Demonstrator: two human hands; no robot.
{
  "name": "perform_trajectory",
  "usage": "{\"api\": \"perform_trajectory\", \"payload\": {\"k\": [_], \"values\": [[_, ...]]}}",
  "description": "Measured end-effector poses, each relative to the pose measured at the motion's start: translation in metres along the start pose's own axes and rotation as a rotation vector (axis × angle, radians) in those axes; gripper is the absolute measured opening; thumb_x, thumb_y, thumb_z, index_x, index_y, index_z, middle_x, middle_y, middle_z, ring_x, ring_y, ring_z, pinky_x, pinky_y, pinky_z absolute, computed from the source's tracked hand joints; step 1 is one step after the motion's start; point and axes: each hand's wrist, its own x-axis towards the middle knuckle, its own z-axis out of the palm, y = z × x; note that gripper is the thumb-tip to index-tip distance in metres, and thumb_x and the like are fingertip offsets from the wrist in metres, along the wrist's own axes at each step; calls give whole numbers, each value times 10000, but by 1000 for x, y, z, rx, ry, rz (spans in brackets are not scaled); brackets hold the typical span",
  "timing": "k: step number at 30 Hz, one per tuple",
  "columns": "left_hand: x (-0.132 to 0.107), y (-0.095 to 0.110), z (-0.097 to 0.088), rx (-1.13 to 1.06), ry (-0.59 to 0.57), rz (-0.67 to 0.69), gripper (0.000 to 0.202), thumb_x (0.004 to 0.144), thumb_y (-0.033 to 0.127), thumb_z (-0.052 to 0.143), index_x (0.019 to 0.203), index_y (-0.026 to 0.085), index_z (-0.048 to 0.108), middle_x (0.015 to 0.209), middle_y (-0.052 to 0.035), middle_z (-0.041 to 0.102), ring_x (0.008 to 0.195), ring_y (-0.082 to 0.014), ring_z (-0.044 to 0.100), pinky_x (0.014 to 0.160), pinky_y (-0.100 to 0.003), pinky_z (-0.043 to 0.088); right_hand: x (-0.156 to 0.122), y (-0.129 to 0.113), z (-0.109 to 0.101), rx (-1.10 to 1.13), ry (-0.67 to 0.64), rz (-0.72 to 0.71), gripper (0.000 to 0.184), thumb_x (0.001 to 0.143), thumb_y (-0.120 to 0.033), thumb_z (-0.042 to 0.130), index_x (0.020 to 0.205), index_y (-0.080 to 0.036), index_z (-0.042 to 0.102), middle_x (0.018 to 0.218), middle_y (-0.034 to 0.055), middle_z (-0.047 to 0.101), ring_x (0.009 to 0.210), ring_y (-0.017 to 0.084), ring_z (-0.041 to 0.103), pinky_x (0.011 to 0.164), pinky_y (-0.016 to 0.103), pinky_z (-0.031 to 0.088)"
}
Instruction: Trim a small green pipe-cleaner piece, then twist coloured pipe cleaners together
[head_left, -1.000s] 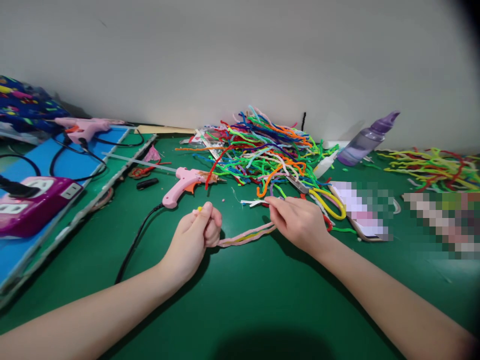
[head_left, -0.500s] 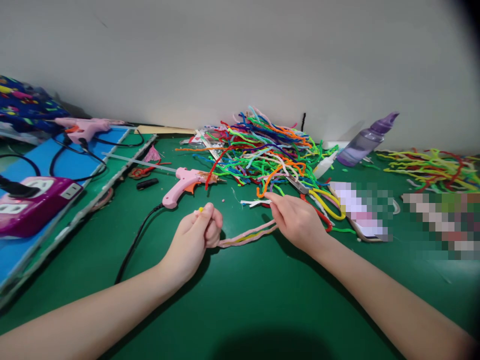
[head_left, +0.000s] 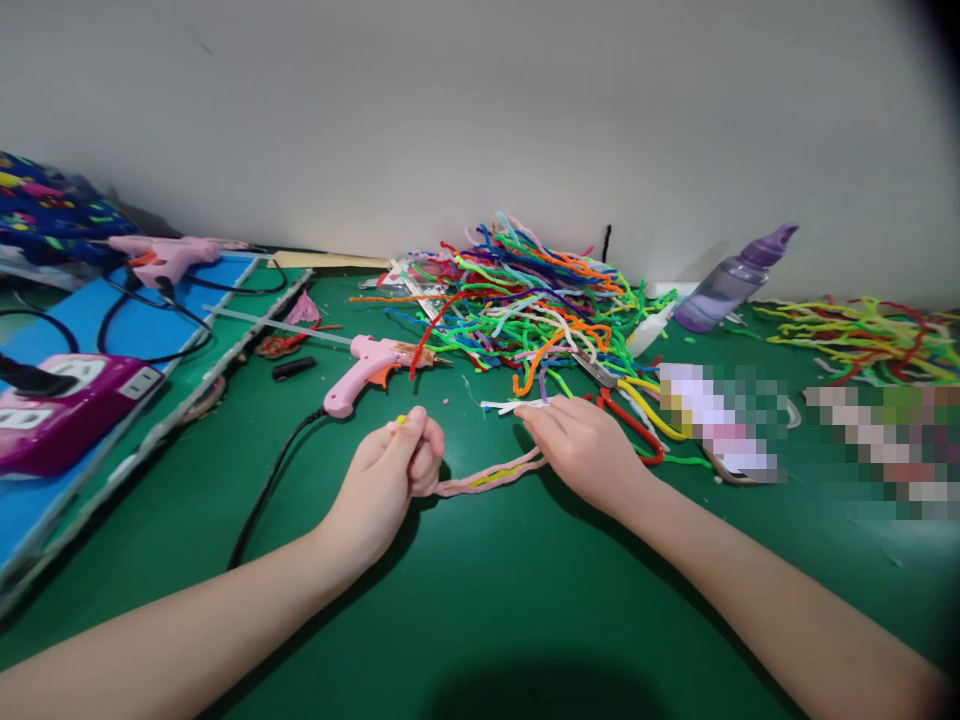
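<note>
Currently, pink-and-yellow fuzzy strands (head_left: pixel 491 477): between both hands, over the green surface (head_left: pixel 450 620).
Strands' long axis: sideways, right end slightly farther out.
Left hand (head_left: pixel 391 470): grip clenched around the left end.
Right hand (head_left: pixel 589 445): at the right end; pinch hidden, not determinable.
Thin white strips (head_left: pixel 496 407): beside right fingertips.

Illumination: diffuse, moderately dim. A soft-edged shadow darkens the smooth, dark-green flat tabletop (head_left: pixel 420 610) at bottom centre; a faint sheen appears at right. Black vignetting obscures the upper-right corner. Pixelation masks the flat, pale-lilac rectangular object (head_left: pixel 709 412).
</note>
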Motion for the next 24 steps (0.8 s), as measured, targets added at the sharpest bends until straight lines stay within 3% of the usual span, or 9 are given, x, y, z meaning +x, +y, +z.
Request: {"api": "perform_trajectory", "payload": {"k": [7,15,24], "values": [[0,0,0,4,-4,-5,386,897,381,429,608,144,527,432,83,179,413,-54,146,419,-196,155,1,-1,-1,29,-28,-79,258,903,-71,381,1038,-92,600,772,62,634,781,172,543,819,339,373],[1,0,0,2,-1,-7,385,904,368,413,613,145,529,433,82,174,413,-56,144,420,-198,160,-1,-5,4,90,-46,-71,217,887,-83,420,1009,-92,599,771,65,613,775,178,545,712,292,403],[0,-2,-1,-2,-1,-3,383,903,368,416,614,145,530,433,83,172,409,-55,142,415,-194,154,1,-10,-5,72,34,8,250,915,-201,409,833,-138,636,668,30,625,663,137,565,585,265,336]]}}
